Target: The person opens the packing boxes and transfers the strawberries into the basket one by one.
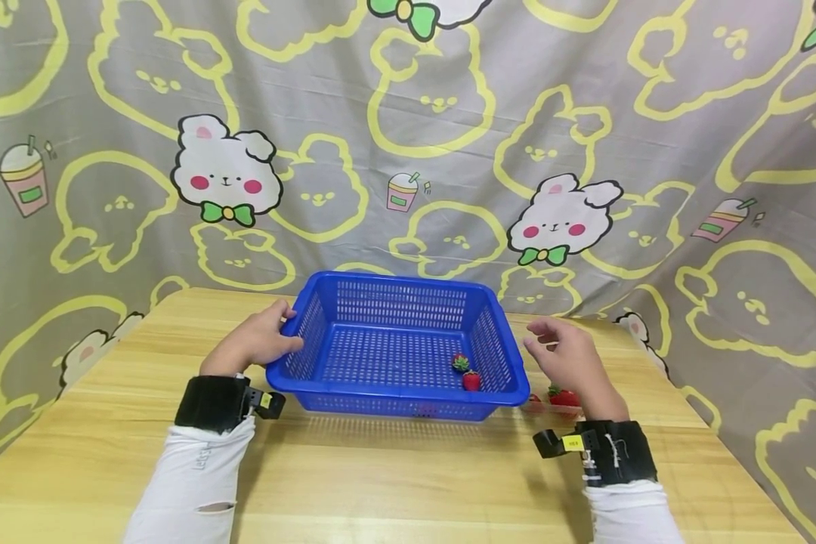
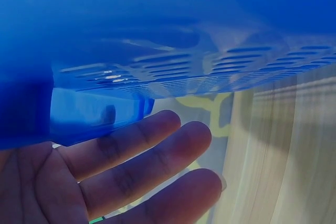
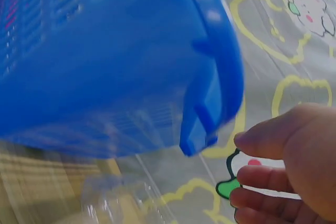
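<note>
Strawberries, two red ones with green leafy tops (image 1: 471, 380), lay near the right front corner of a blue perforated rectangular plastic basket (image 1: 381, 355) midway along a pale wood-grain bench (image 1: 415, 483). The left hand (image 1: 257, 338) touched the basket's left side, its fingers loosely extended. The right hand (image 1: 571, 361), released, hovered just beyond the opposite side, near other red strawberries (image 1: 563, 397).

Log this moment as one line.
left hand: at left rim of blue basket | right hand: empty, apart from basket | in basket: two strawberries | right of basket: more strawberries
</note>
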`<state>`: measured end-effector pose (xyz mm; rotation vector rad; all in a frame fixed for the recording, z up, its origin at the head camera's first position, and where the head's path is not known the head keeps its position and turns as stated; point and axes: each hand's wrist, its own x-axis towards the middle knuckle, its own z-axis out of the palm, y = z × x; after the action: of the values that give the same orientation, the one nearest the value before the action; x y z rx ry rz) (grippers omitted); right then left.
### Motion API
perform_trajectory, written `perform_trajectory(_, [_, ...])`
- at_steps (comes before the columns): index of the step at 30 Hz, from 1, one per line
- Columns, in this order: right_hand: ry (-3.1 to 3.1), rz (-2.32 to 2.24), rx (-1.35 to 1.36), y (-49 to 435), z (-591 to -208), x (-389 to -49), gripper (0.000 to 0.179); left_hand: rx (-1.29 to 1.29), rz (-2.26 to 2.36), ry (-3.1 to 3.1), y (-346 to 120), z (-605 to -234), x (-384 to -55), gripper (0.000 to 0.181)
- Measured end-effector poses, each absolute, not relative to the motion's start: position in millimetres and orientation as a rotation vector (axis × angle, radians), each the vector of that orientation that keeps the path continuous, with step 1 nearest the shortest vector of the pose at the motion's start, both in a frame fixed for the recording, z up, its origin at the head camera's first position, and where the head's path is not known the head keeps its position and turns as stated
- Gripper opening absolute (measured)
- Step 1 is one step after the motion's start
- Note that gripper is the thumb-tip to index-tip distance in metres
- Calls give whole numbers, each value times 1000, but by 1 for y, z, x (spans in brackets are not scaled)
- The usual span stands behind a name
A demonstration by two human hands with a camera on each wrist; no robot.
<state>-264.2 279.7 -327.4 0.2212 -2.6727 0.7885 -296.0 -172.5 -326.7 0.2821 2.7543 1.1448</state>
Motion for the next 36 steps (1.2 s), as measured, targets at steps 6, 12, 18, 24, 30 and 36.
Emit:
perform_trajectory(6, [-2752, 779, 147, 295, -332, -266, 28, 309, 1139, 2766, -173, -327, -297, 40])
perform_trajectory(12, [-2898, 743, 136, 309, -333, -266, 31, 320, 1131, 2772, -173, -325, -296, 40])
perform_trajectory(18, [-3045, 709, 111, 318, -332, -268, 28, 317, 1126, 2775, -173, -323, -296, 41])
perform_trajectory(24, [-3139, 736, 60, 322, -335, -267, 25, 310, 1124, 2773, -174, -324, -296, 40])
perform_trajectory(30, [-3191, 781, 17, 327, -337, -267, 22, 307, 1132, 2767, -173, -326, -297, 41])
perform_trajectory(36, [-3233, 837, -41, 329, -339, -265, 12, 307, 1129, 2767, -173, -326, -297, 40])
